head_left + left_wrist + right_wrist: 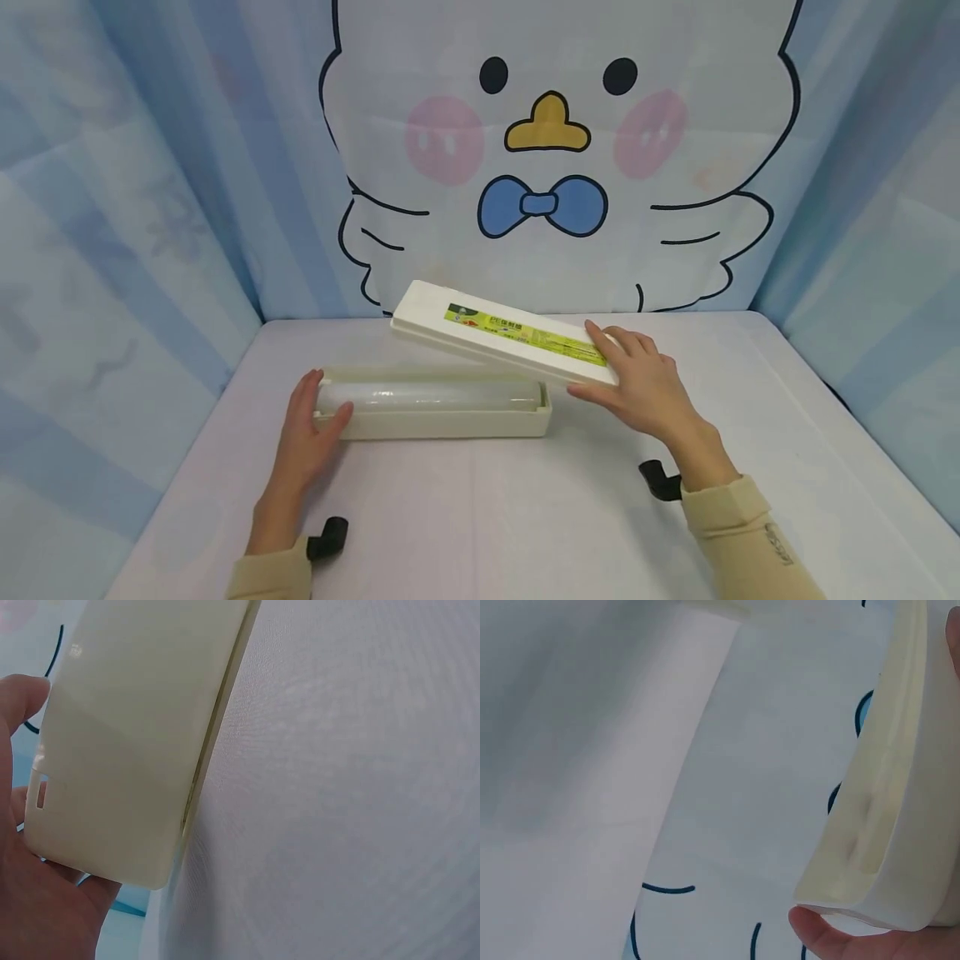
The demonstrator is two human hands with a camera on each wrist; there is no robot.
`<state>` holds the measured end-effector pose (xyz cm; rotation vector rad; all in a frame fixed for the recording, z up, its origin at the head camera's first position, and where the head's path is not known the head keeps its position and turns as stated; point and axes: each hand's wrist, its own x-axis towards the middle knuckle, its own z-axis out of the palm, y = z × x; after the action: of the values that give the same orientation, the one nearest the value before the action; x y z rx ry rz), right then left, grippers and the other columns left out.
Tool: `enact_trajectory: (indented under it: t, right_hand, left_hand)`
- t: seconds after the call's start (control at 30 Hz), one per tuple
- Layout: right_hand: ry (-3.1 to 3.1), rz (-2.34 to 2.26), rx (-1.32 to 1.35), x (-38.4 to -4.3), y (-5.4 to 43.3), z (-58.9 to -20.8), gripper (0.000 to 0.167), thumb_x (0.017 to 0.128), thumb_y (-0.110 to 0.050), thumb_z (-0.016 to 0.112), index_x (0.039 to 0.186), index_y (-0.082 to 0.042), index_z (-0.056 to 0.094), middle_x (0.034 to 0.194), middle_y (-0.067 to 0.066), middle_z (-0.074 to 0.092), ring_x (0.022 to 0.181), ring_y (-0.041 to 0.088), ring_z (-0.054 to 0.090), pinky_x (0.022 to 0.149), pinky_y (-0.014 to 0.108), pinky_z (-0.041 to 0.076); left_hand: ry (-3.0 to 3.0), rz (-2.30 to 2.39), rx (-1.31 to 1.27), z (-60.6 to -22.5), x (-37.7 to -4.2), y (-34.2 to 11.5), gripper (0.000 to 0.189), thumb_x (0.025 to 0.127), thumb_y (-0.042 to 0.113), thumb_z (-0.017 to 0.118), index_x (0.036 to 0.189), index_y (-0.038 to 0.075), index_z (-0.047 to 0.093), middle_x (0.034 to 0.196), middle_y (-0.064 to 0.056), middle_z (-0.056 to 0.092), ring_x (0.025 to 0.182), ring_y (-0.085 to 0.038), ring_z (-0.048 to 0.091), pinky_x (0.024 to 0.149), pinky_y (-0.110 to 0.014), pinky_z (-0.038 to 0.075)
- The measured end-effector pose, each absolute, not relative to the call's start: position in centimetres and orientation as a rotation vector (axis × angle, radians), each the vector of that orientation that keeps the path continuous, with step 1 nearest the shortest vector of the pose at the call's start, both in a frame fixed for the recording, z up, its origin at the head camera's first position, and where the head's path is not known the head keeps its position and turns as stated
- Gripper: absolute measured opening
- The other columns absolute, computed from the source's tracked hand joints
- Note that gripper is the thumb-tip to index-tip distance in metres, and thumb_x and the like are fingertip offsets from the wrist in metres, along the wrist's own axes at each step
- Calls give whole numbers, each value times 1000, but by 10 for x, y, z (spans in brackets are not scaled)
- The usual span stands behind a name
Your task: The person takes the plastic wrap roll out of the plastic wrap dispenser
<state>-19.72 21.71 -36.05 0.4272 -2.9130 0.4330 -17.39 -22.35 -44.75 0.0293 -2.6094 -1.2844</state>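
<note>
A long cream-white cling film box (450, 427) lies on the table, its top uncovered, with a shiny roll of cling film (442, 396) inside. My left hand (306, 437) grips the box's left end, thumb at the front side; the left wrist view shows the hand (41, 900) around the end of the box (127, 742). My right hand (647, 385) holds the box's lid (423, 310), which carries a yellow-green label, by its right end. The lid hangs tilted above and behind the box, left end farther back. In the right wrist view, the lid's hollow underside (870, 810) shows.
A white cloth covers the table (480, 517). Behind it hangs a curtain (540, 267) printed with a cartoon bird, and pale blue curtains (112, 292) stand at both sides. Black curved pieces (327, 538) sit at both wrists by the beige sleeves (738, 521).
</note>
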Motion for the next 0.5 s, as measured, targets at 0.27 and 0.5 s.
enact_trajectory:
  t: [0.27,0.5]
  right_hand:
    - [-2894,392,382,-189,241,-356,94,90,-65,63,161,-15,27,155,21,34,136,46,30,96,73,33]
    - [-2867,362,346,-182,260,-358,94,90,-61,66,161,-14,27,152,24,35,133,50,32,91,75,35]
  left_hand:
    - [-2625,-1252,52,-450,-174,-223,72,100,27,63,155,-2,26,163,-23,17,149,-43,17,118,-61,16]
    - [-2638,-1242,66,-450,-174,-221,74,100,27,63,156,-3,25,163,-23,16,149,-44,17,117,-62,16]
